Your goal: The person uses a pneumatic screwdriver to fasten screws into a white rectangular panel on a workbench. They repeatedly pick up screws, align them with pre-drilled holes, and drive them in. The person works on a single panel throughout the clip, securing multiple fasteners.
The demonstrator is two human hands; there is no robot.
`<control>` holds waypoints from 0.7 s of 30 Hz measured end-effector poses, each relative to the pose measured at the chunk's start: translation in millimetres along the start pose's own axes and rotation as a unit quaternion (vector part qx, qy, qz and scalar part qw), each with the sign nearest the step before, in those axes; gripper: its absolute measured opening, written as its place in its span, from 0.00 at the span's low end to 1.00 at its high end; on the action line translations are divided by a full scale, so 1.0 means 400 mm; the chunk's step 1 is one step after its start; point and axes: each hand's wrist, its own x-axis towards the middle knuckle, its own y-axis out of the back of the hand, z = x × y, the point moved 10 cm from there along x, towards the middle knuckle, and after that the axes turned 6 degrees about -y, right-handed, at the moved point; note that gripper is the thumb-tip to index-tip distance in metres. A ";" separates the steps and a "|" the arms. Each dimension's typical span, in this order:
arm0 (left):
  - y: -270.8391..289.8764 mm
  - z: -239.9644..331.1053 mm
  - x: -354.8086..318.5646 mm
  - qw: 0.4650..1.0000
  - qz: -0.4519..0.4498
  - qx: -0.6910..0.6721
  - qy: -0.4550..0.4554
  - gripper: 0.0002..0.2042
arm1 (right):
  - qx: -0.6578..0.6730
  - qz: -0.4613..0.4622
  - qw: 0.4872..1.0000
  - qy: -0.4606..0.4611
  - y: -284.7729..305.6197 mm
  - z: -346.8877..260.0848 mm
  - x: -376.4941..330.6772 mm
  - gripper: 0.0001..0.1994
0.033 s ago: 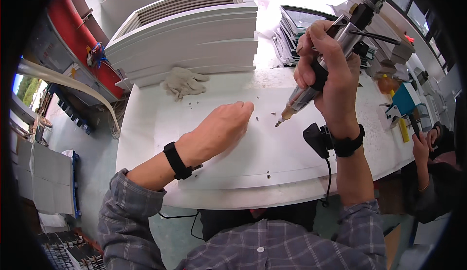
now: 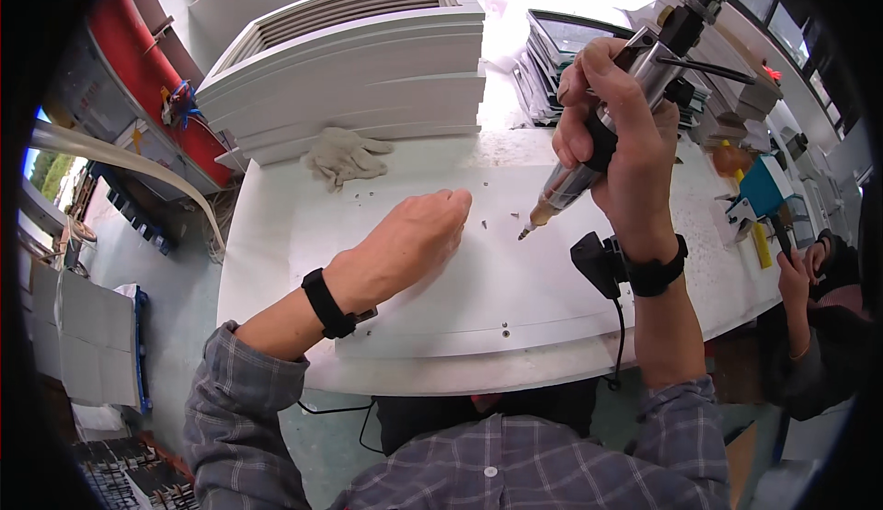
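Note:
My right hand [image 2: 636,147] is wrapped round a silver air screwdriver [image 2: 563,186]. The tool slants down to the left, its bit just over a flat white panel [image 2: 441,303]. Over the middle of that panel, my left hand [image 2: 405,239] is closed, fingertips pressed together; what they hold, if anything, is hidden. Small loose screws [image 2: 484,224] lie between the hand and the bit. Near the panel's front edge, small dark fastener heads or holes [image 2: 506,330] show.
A pale work glove [image 2: 345,158] lies before a stack of white louvred frames [image 2: 359,96]. Dark-edged panels [image 2: 543,78] are piled behind my right hand. A hose [image 2: 138,156] arches at the left. Another person's hand [image 2: 793,275] is at the far right, by a teal tool [image 2: 763,183].
My left hand has shifted slightly to the left, still closed. My right hand and the screwdriver stay almost in place.

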 end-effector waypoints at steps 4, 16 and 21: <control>0.030 -0.022 -0.003 0.998 0.049 -0.047 0.000 0.05 | 0.000 -0.001 1.000 0.001 0.000 -0.003 -0.003 0.10; -0.040 0.069 0.048 0.984 -0.058 0.140 -0.097 0.04 | 0.011 0.014 1.000 -0.004 0.028 -0.013 -0.014 0.11; -0.059 0.065 0.063 0.979 -0.107 0.159 -0.069 0.06 | 0.019 0.009 1.000 -0.003 0.029 -0.010 -0.018 0.11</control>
